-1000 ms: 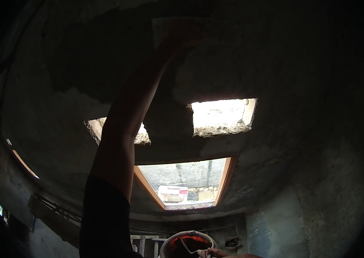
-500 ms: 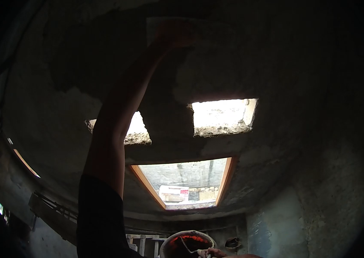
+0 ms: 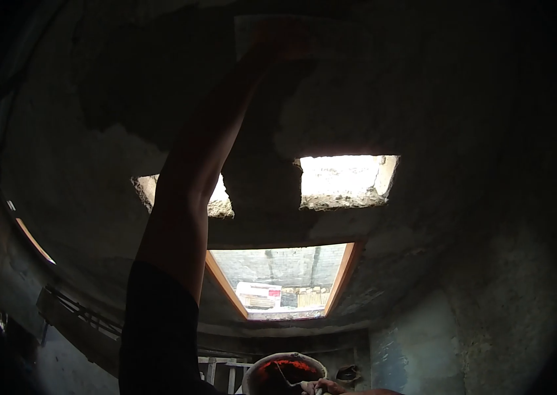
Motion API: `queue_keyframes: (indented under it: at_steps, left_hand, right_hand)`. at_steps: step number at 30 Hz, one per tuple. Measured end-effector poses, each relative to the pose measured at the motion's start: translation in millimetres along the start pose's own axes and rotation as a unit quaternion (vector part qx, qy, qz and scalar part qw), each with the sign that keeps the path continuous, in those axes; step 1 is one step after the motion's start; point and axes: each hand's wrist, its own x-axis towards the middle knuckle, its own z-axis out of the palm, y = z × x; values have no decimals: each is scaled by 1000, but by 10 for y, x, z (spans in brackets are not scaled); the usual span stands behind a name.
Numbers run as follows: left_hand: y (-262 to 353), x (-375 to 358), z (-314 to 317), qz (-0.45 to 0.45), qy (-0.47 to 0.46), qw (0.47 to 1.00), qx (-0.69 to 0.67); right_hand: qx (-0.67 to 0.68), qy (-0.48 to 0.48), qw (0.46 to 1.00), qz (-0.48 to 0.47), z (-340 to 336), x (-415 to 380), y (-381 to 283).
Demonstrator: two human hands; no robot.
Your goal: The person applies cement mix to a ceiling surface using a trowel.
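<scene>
My left hand (image 3: 285, 41) is raised high against the dim wall, closed on what looks like a plastering float (image 3: 244, 36). The float's pale flat plate lies against the wall, and the handle is lost in shadow. Low at the bottom edge, my right hand (image 3: 323, 387) is closed round a trowel (image 3: 283, 374), whose thin bent metal neck points into a bucket (image 3: 321, 362). The bucket's inside glows orange-red; the trowel blade cannot be made out. A darker, damp-looking patch (image 3: 133, 85) spreads over the wall left of my raised forearm.
Two rough-edged openings (image 3: 344, 181) let in bright light, one partly behind my forearm. Below them is a wood-framed window (image 3: 341, 280). A long beam-like object (image 3: 77, 322) lies lower left, and pale slats (image 3: 231, 372) stand beside the bucket.
My left hand and the float have shifted slightly up and to the right along the wall. The view has moved a little; my right hand stays by the bucket.
</scene>
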Motion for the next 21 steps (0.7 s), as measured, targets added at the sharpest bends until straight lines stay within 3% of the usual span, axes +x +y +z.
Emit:
queue_keyframes:
  at_steps: [2, 5, 7, 9, 11, 15, 19, 21]
  left_hand:
    - [-131, 214, -55, -73, 55, 995, -40]
    - [-113, 218, -512, -63, -28, 998, -15]
    - [-52, 152, -453, -67, -69, 995, -28]
    - [5, 38, -67, -45, 60, 996, -47]
    - [81, -51, 162, -23, 46, 998, -40]
    - [119, -13, -145, 18, 25, 998, -49]
    - [41, 270, -526, 16, 93, 994, -59]
    - [141, 214, -790, -60, -55, 991, -105]
  right_hand:
    - [-7, 5, 1000, -9, -55, 15, -95]
    - [-9, 9, 1000, -12, -86, 41, -119]
    - [-4, 10, 1000, -9, -71, 39, -53]
    - [1, 12, 1000, -2, -41, 8, 30]
    - [3, 14, 1000, 7, -28, -48, 103]
    - [-9, 16, 1000, 11, -87, -68, 34]
    - [-25, 29, 999, 3, -220, -120, -136]
    - [-29, 30, 999, 7, -240, -143, -148]
